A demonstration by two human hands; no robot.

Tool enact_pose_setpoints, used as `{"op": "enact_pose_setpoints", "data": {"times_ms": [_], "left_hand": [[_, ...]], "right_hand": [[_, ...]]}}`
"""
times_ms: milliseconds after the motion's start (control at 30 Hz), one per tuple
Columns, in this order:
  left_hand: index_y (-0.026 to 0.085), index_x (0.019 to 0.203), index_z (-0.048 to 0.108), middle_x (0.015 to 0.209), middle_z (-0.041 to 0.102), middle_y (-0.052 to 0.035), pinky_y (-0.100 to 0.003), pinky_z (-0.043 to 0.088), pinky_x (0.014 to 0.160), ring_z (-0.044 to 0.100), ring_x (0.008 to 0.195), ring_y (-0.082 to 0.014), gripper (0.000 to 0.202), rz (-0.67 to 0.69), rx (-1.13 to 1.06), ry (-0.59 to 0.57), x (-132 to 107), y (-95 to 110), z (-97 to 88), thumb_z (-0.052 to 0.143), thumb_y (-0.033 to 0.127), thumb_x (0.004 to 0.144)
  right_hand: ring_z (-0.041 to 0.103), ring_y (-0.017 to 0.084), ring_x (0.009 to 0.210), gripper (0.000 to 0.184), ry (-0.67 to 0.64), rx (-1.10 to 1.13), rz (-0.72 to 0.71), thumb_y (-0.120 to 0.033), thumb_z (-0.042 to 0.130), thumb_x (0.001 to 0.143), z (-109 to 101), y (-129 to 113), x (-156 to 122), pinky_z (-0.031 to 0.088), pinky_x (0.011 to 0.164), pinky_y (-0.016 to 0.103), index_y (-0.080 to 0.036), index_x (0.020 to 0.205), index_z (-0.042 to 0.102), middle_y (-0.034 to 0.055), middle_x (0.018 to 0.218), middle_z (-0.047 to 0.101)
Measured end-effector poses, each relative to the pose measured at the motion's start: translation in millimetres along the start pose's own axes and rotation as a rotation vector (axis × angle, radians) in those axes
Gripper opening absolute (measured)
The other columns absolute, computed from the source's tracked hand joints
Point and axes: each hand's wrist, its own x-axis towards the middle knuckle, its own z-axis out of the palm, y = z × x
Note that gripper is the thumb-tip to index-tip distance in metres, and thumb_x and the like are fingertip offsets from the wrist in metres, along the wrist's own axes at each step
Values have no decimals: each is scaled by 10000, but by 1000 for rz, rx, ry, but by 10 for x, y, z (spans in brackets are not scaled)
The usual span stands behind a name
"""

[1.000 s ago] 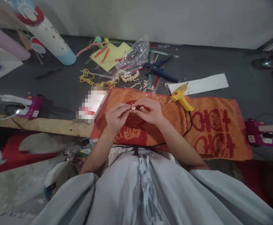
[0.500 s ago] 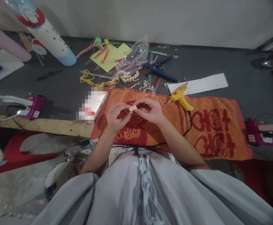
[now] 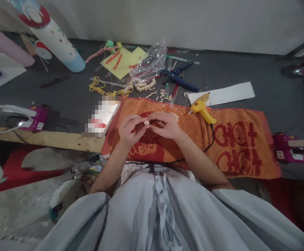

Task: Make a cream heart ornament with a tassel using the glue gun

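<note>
My left hand and my right hand meet over the orange towel, fingertips pinched together. Between them sits a small pale wooden piece, held by my left thumb and fingers. My right hand grips a short cluster of similar pale pieces, partly hidden by its fingers. A yellow glue gun lies on the towel to the right of my hands, its black cord trailing toward my lap.
More pale wooden bits, a yellow string, a plastic bag, blue pliers and yellow paper lie on the grey floor beyond. A white strip, a decorated tube and a wooden plank are around.
The pale piece in my left fingers was turned lengthwise half a second ago; now it shows end-on against the cluster in my right hand. Both hands stayed in place.
</note>
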Motion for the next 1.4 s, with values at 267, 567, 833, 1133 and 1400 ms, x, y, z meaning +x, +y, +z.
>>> {"op": "enact_pose_setpoints", "data": {"times_ms": [267, 567, 833, 1133, 1400], "left_hand": [[216, 1047, 693, 865, 671, -22, -240, 512, 727, 630, 787, -123, 234, 38, 7, 1, 11, 10, 0, 688, 327, 841], [196, 1021, 688, 871, 670, -42, -267, 533, 721, 635, 796, -142, 246, -3, 103, -23, -15, 12, -23, 597, 377, 882], [191, 1009, 698, 865, 670, -48, -274, 535, 726, 632, 798, -143, 243, -9, 111, -46, -15, 1, -20, 595, 370, 882], [199, 905, 691, 838, 675, -41, -295, 530, 732, 630, 806, -153, 210, -69, 76, -37, -29, -5, -12, 614, 390, 865], [194, 869, 692, 812, 731, -31, -263, 544, 707, 675, 759, -129, 120, -70, -77, -9, -29, -12, 18, 670, 311, 847]], "right_hand": [[701, 140, 791, 115, -6, -10, -43, -282, 631, 854, -9, 30, -9, 548, 737, 255, -188, 900, 680, 52, 870, 751], [705, 147, 817, 129, -30, -15, -33, -292, 623, 872, -15, 26, -8, 552, 769, 268, -198, 924, 694, 51, 885, 755], [701, 138, 806, 119, -16, -30, -56, -285, 621, 875, -14, 25, -9, 549, 752, 263, -195, 915, 687, 51, 876, 751], [705, 174, 891, 179, 40, -60, -30, -306, 672, 845, -39, -2, -10, 564, 814, 313, -216, 991, 721, 74, 954, 753], [696, 152, 794, 206, 83, 13, -4, -405, 691, 843, -29, 4, 3, 566, 736, 279, -225, 918, 760, 49, 852, 746]]}}
